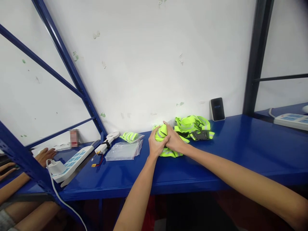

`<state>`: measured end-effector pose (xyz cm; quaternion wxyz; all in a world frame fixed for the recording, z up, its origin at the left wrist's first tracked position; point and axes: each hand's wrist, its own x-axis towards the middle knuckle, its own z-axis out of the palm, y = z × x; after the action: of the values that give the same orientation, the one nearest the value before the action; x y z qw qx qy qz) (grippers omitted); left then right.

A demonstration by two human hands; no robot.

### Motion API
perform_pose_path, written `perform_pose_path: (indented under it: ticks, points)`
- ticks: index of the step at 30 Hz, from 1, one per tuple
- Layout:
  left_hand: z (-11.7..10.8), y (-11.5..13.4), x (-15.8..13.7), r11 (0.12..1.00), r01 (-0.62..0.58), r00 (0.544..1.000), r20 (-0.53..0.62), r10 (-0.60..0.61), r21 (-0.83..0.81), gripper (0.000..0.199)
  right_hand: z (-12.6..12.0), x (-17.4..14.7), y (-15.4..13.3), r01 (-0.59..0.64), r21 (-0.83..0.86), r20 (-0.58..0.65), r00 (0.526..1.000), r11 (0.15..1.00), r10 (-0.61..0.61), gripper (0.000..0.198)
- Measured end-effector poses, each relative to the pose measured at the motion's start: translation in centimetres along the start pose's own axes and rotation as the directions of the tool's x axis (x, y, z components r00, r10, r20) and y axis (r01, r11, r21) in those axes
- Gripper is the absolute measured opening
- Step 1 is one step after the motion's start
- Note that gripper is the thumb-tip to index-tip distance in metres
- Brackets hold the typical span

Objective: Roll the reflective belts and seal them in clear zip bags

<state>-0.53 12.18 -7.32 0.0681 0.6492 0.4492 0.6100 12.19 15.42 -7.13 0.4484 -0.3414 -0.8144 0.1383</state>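
Blue counter (243, 154) surface stretches right from a straight front edge. Left hand (157, 145) and right hand (175, 140) wrap together around a bundled yellow-green reflective strap (161, 132), its folds resting on the counter below. Plastic bags (124, 151) lie to their left; just beyond on the right, a buckled strap pile (189, 124) crowds in; farther, a black-screened device (218, 109) stands by the white wall (154, 64).

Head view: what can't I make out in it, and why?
All in the head view:
Inner side of the yellow-green strap bundle: hidden by the left hand and right hand.
Small item by the wall, at left: blurred by pixelation.
Digits on the dark-screened device: too small to read surely.
Far-right power strip: cut off by the right edge.
Co-worker's forearm: partly behind the blue post.
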Motion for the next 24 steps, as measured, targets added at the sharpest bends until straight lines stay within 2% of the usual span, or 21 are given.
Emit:
perform_pose_path:
  ticks: [5,7,9,11,13,16,18,21,24]
  points:
    - [0.1,0.3,0.1,0.999,0.039,0.993,-0.113,-0.038,0.009,0.040,-0.8,0.1,-0.7,0.104,-0.016,0.064,0.993,0.994,-0.103,0.105]
    - [0.0,0.5,0.4,0.998,0.065,0.978,-0.197,-0.063,0.004,0.035,-1.0,0.2,-1.3,0.143,-0.038,0.084,0.987,0.989,-0.139,0.111]
    - [-0.5,0.8,0.8,0.995,0.095,0.941,-0.324,-0.094,-0.015,0.034,-1.0,0.1,-1.7,0.135,-0.090,0.089,0.988,0.987,-0.127,0.117]
    - [-1.0,1.0,1.3,0.993,0.101,0.882,-0.456,-0.120,-0.065,0.036,-0.6,0.0,-1.6,0.093,-0.169,0.121,0.990,0.981,-0.074,0.120]
    - [-1.4,1.1,1.7,0.989,0.086,0.840,-0.526,-0.136,-0.118,0.037,-0.1,-0.1,-1.3,0.057,-0.255,0.184,0.983,0.965,-0.009,0.105]
    - [-1.5,0.9,2.0,0.979,0.094,0.839,-0.516,-0.174,-0.179,0.038,0.3,0.0,-0.5,0.029,-0.347,0.181,0.983,0.937,0.036,0.062]
    - [-1.3,0.5,2.0,0.957,0.141,0.843,-0.476,-0.251,-0.255,0.040,0.1,0.2,-0.1,0.040,-0.382,0.116,0.993,0.923,0.005,0.051]
    - [-0.9,-0.2,2.0,0.893,0.223,0.815,-0.427,-0.391,-0.392,0.043,-0.3,0.4,0.3,0.110,-0.380,0.067,0.994,0.918,-0.091,0.062]
    - [-0.6,-0.6,1.9,0.855,0.250,0.775,-0.436,-0.458,-0.454,0.044,0.1,0.3,0.7,0.184,-0.234,0.168,0.975,0.955,-0.147,0.086]
